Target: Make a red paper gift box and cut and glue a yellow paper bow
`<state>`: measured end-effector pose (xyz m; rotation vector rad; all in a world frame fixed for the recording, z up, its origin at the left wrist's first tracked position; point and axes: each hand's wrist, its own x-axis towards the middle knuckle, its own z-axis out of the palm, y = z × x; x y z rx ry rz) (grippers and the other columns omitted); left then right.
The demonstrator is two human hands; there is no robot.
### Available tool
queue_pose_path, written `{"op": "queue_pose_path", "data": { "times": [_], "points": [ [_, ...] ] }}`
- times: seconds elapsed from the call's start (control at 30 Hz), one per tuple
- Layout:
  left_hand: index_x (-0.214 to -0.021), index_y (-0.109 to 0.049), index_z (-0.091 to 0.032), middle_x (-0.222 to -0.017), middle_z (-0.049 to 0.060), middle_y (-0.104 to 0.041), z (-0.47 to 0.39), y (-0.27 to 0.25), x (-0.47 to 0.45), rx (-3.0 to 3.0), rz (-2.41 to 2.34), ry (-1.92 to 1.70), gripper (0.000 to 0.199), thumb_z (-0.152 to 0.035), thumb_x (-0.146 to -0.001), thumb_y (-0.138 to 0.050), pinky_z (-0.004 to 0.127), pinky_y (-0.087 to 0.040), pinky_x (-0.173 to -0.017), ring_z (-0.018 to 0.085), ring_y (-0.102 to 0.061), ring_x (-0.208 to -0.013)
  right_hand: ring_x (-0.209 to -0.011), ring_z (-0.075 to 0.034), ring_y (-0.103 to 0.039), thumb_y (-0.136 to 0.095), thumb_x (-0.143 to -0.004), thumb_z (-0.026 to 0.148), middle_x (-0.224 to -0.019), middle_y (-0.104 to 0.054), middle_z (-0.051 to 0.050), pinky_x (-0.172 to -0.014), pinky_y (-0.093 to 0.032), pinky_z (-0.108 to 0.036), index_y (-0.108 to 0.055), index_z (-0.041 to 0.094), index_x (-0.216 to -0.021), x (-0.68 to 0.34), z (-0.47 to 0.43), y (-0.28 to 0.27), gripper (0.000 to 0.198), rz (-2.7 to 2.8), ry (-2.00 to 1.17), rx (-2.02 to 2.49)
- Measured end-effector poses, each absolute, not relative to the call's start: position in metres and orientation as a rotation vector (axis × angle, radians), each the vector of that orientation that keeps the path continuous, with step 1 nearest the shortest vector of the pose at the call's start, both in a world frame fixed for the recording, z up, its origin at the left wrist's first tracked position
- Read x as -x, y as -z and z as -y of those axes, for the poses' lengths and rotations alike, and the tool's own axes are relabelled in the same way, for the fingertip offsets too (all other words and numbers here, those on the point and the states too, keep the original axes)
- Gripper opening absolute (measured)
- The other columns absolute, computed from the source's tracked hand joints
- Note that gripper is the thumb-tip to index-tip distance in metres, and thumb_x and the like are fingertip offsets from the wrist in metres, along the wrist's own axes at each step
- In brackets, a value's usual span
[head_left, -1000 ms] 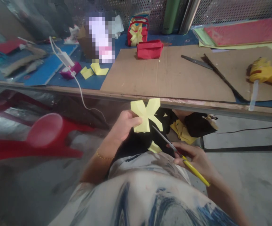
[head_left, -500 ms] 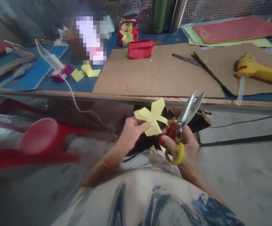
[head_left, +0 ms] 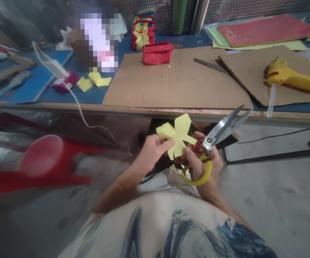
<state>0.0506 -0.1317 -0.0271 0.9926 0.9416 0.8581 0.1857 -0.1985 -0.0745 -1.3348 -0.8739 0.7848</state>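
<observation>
Between the thumb and fingers of my left hand [head_left: 155,149] is a yellow paper flower [head_left: 180,134] with several spread petals. My right hand [head_left: 202,161] holds a pair of scissors [head_left: 210,141] with one red and one yellow handle. Their blades stand a little apart and point up and right, away from the paper. The right thumb and fingers reach close to the flower's lower right petals; whether they pinch the paper I cannot make out. Small yellow paper scraps [head_left: 174,169] lie on my lap below the hands.
The table carries a cardboard sheet [head_left: 144,86], a red paper box [head_left: 157,53], a red basket with a yellow bow [head_left: 143,34], a grey blade [head_left: 210,65] and a yellow glue gun [head_left: 291,75]. Yellow paper pieces [head_left: 100,79] lie left. A red stool [head_left: 43,156] stands below.
The flower has turned slightly and its petals are spread wider. The scissors have tilted further right, and my right hand's fingers have come nearer the petals.
</observation>
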Motion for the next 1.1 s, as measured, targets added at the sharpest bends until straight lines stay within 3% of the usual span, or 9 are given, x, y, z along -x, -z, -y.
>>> {"op": "queue_pose_path", "data": {
  "times": [0.17,0.4,0.53,0.7,0.87,1.1],
  "points": [
    [-0.069,-0.069,-0.015,-0.061,-0.001,-0.063,0.127,0.02,-0.047,-1.085,-1.024,-0.927,0.024,-0.033,-0.069,-0.084,0.025,-0.044,-0.059,0.011,-0.054,-0.058,-0.064,-0.017,-0.065,-0.075,-0.085,0.04,-0.087,-0.072,-0.001,-0.064,-0.057,-0.034,-0.059,0.024,-0.139,-0.184,0.198,0.076,0.059,0.837,-0.791,1.317],
    [-0.076,-0.076,-0.014,-0.071,0.002,-0.072,0.127,0.018,-0.045,-1.09,-1.01,-0.895,0.023,-0.032,-0.068,-0.086,0.024,-0.048,-0.061,0.012,-0.058,-0.062,-0.06,-0.014,-0.063,-0.081,-0.08,0.039,-0.081,-0.068,0.001,-0.059,-0.057,-0.031,-0.06,0.022,-0.137,-0.181,0.197,0.072,0.064,0.702,-0.918,1.272],
    [-0.079,-0.077,-0.014,-0.074,0.003,-0.074,0.126,0.02,-0.043,-1.112,-1.015,-0.899,0.021,-0.031,-0.069,-0.084,0.025,-0.05,-0.063,0.014,-0.061,-0.064,-0.062,-0.015,-0.063,-0.08,-0.081,0.041,-0.082,-0.067,0.001,-0.062,-0.057,-0.032,-0.063,0.023,-0.132,-0.183,0.195,0.07,0.057,0.751,-0.884,1.31],
    [-0.078,-0.077,-0.013,-0.073,0.003,-0.074,0.115,0.023,-0.03,-1.182,-1.075,-0.965,0.02,-0.029,-0.068,-0.085,0.026,-0.051,-0.063,0.016,-0.064,-0.065,-0.056,-0.013,-0.056,-0.073,-0.086,0.045,-0.074,-0.063,0.003,-0.053,-0.052,-0.028,-0.069,0.024,-0.122,-0.203,0.202,0.073,0.042,0.905,-0.832,1.435],
    [-0.078,-0.077,-0.013,-0.073,0.004,-0.074,0.103,0.02,-0.017,-1.226,-1.147,-1.129,0.02,-0.029,-0.068,-0.083,0.025,-0.051,-0.06,0.015,-0.064,-0.064,-0.059,-0.014,-0.055,-0.065,-0.093,0.046,-0.079,-0.066,-0.002,-0.052,-0.047,-0.026,-0.071,0.02,-0.118,-0.235,0.227,0.089,0.037,1.217,-0.923,1.488],
    [-0.072,-0.074,-0.013,-0.069,0.004,-0.072,0.101,0.018,-0.016,-1.332,-1.142,-1.193,0.016,-0.029,-0.075,-0.078,0.024,-0.051,-0.06,0.015,-0.063,-0.065,-0.06,-0.015,-0.059,-0.063,-0.09,0.055,-0.07,-0.064,0.0,-0.054,-0.047,-0.024,-0.072,0.018,-0.115,-0.235,0.236,0.078,0.045,1.57,-1.094,1.344]
  ]
}}
